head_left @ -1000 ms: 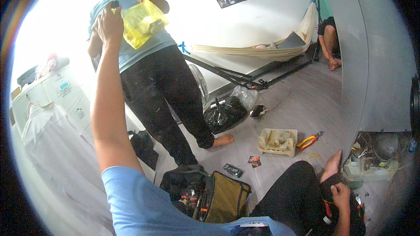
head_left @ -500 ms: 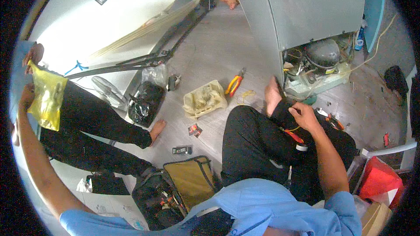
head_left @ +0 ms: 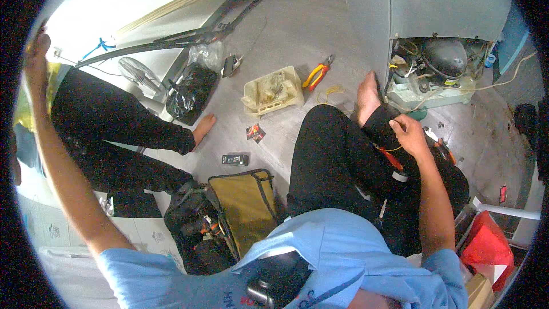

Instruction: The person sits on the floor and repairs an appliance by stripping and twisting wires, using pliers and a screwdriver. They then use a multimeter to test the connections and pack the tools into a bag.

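My left hand (head_left: 38, 57) is stretched to the far left edge, where the rim darkens its fingers. A yellow plastic bag (head_left: 25, 106) shows on both sides of that wrist, beside a person in black trousers (head_left: 114, 114). My right hand (head_left: 409, 135) hovers over my crossed leg, thumb and forefinger pinched; anything between them is too small to make out. Just below it lie a red-handled tool (head_left: 392, 159) with a thin yellow loop and a white roll (head_left: 400, 177). More hand tools (head_left: 444, 151) rest beyond my right wrist.
Ahead are a cream plastic tray (head_left: 273, 92) and red-yellow pliers (head_left: 318, 73). A grey appliance (head_left: 446, 3) exposes its black compressor (head_left: 445, 60) at right. Nearer left are an open tool bag (head_left: 243, 209), a small black box (head_left: 235, 159), a black plastic bag (head_left: 191, 94) and a fan (head_left: 140, 77).
My left hand has risen along the left edge, past the yellow bag. My right hand stays pinched over my leg. The whole view has shifted slightly.
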The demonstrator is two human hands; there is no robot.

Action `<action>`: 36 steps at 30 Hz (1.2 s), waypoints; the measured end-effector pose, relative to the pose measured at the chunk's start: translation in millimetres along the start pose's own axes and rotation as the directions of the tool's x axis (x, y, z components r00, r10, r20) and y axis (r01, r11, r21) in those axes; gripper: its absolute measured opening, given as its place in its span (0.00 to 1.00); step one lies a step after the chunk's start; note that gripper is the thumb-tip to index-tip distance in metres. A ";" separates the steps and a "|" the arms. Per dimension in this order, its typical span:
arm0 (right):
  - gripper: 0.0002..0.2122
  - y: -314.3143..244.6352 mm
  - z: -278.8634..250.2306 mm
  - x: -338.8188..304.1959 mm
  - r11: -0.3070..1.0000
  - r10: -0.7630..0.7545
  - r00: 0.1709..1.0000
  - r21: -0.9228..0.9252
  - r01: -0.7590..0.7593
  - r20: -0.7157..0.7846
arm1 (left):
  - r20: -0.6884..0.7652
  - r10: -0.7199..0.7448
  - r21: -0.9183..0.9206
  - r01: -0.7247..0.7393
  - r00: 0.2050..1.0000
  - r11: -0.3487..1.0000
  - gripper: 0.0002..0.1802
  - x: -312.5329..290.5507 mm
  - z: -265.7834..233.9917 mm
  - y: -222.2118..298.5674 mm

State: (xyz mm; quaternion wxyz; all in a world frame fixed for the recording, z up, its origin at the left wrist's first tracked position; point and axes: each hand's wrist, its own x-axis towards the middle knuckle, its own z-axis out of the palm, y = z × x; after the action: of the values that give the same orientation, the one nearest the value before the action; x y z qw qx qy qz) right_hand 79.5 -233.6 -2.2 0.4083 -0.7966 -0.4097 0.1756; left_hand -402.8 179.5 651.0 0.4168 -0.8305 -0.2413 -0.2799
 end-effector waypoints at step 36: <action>0.12 42.9 -0.4 0.4 0.994 0.112 0.965 0.022 -0.110 -0.239 | -0.549 0.793 -0.575 0.569 0.265 -0.588 0.31 -162.4 71.4 477.7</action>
State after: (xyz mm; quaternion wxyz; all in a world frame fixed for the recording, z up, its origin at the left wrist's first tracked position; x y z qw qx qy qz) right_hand 101.8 -247.7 -36.0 0.4476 -0.8320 -0.3112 0.1025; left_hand -199.0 -44.7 241.3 -0.5824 -0.6602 0.3582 0.3108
